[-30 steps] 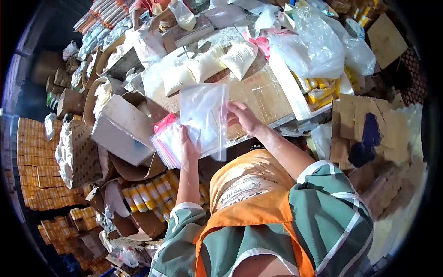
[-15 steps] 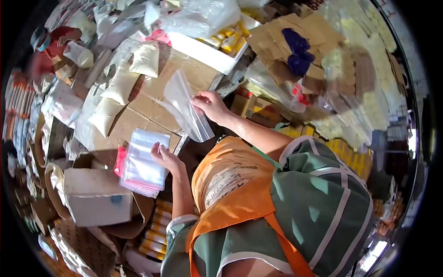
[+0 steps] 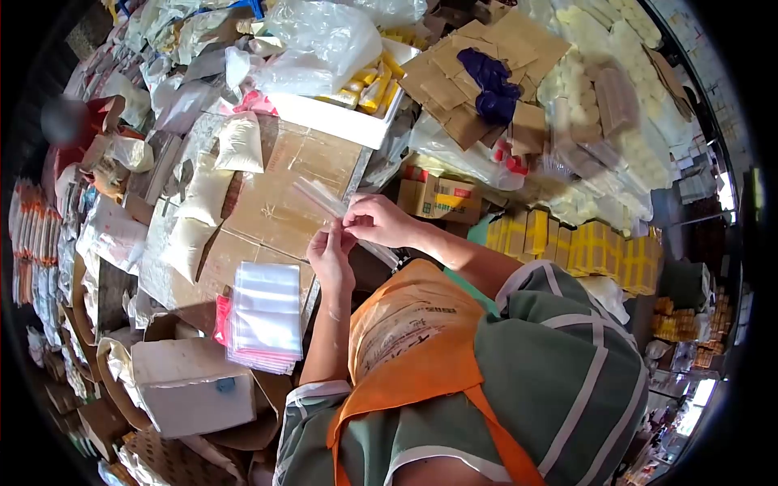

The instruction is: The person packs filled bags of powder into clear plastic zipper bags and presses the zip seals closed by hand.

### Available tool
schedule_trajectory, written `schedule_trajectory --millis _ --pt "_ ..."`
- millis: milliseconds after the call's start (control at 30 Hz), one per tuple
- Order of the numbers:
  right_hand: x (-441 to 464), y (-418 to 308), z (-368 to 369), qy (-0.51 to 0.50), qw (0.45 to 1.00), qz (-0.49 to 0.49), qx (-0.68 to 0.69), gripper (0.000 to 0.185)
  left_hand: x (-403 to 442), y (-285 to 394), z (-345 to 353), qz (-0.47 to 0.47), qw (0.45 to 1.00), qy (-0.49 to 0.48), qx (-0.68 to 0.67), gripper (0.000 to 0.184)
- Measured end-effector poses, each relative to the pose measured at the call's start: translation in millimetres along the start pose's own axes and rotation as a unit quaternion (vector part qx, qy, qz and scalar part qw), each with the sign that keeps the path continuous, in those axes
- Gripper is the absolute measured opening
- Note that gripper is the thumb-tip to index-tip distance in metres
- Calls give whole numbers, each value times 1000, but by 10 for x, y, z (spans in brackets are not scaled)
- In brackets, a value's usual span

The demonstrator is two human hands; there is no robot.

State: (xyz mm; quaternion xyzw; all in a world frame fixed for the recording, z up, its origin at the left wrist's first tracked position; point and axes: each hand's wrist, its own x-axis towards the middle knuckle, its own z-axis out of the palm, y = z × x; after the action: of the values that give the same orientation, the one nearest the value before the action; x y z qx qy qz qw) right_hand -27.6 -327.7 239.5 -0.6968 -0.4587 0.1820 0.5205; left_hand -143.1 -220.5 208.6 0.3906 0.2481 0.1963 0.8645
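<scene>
A clear plastic bag (image 3: 318,197), seen nearly edge-on, is pinched between my two hands above the cardboard-covered table. My left hand (image 3: 331,261) has its thumb and fingers closed at the bag's near side. Touching it almost fingertip to fingertip, my right hand (image 3: 378,220) grips the bag from the right with curled fingers. Part of the bag shows beneath the right wrist. A stack of flat clear bags (image 3: 265,316) with pinkish lower edges lies left of my left forearm. Several filled pouches of pale contents (image 3: 241,144) lie on the table's left side.
Flattened cardboard (image 3: 279,174) covers the table. A white box (image 3: 340,118) with yellow packets stands at the back. An open carton (image 3: 193,364) sits at lower left. Yellow-taped boxes (image 3: 567,247) and brown cartons (image 3: 442,196) stand on the right. A person in red (image 3: 74,138) is at far left.
My left hand has left the stack of bags and moved up and right to my right hand. The clear bag has turned from broadside to nearly edge-on, now held by both hands.
</scene>
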Motion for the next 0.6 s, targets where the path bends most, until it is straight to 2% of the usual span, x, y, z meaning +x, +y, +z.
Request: schedule_trajectory --millis 100,200,267,333,367,467,533,600 --pt "-74 -101 -96 10 999 53 5 10 3 -25 82 -32 999 -2 3 16" --pt "-151 -201 -184 45 998 41 22 14 6 -32 185 -48 998 -38 -16 15" --pt "-200 -236 -237 46 998 21 27 21 51 -81 174 -40 991 -120 -43 15" --pt "-246 -235 -274 34 999 10 -30 31 70 -124 222 -46 993 -96 -49 13" --pt "-265 -182 -266 58 998 25 -24 29 81 -155 245 -42 993 -102 -51 12" --pt "-312 -177 -360 76 984 113 111 21 95 -165 338 -14 993 -105 -56 6" --pt "-338 -164 -482 70 984 147 74 20 131 -161 338 -14 987 -152 -50 5" --pt "-373 -184 -474 76 975 169 125 20 104 -120 403 12 989 -146 2 6"
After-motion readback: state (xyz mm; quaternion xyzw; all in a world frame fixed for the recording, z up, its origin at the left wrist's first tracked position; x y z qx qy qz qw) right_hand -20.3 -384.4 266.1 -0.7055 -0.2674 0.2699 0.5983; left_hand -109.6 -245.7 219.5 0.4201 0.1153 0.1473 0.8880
